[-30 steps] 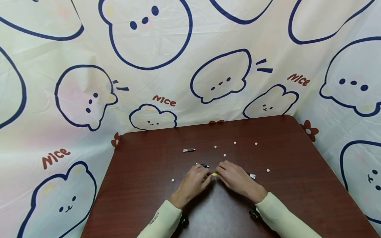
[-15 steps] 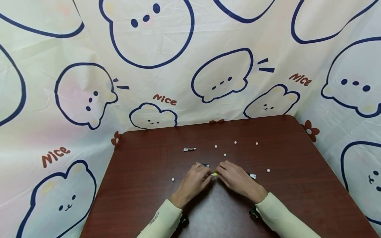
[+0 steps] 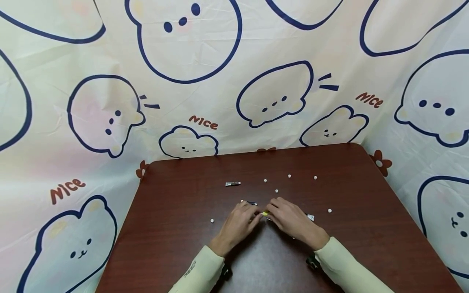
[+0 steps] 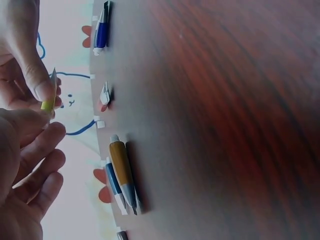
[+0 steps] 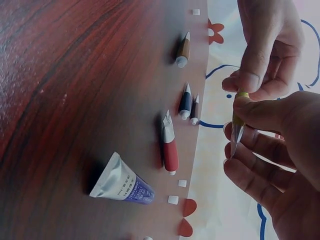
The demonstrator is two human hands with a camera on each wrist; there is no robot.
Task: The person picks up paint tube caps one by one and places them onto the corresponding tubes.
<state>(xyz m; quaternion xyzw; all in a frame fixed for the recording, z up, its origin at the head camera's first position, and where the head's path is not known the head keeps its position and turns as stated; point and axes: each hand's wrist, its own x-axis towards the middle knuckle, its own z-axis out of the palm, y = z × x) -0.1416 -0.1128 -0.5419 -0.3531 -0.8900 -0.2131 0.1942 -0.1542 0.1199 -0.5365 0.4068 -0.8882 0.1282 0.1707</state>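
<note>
"What has changed over the last second?"

"Very little. In the head view, both hands keep nearly the same place, just below and right of centre, with the yellow tube (image 3: 265,213) between them. The one new detail is a pale speck (image 3: 293,237) at the lower edge of the right hand (image 3: 291,216); it's too small for me to tell what it is."

"How are they gripping?"

"In the right wrist view, the right hand pinches the tube between thumb and finger, its other fingers spread behind. The left hand (image 3: 237,223) pinches the opposite end, away from the silver crimp, between thumb and fingertips."

"Is that end uncapped?"

"I can't tell, because the fingertips cover it. With both grips so little altered, I'd judge the handling is at the same stage as a second ago."

"And the other things?"

"They've stayed put on the table (image 3: 183,195). A red tube (image 5: 170,152) lies near the middle of the right wrist view, a purple tube (image 5: 125,185) toward lower left. Small white pieces (image 3: 276,191), possibly caps, dot the head view's tabletop. So only the yellow one is being worked."
</note>
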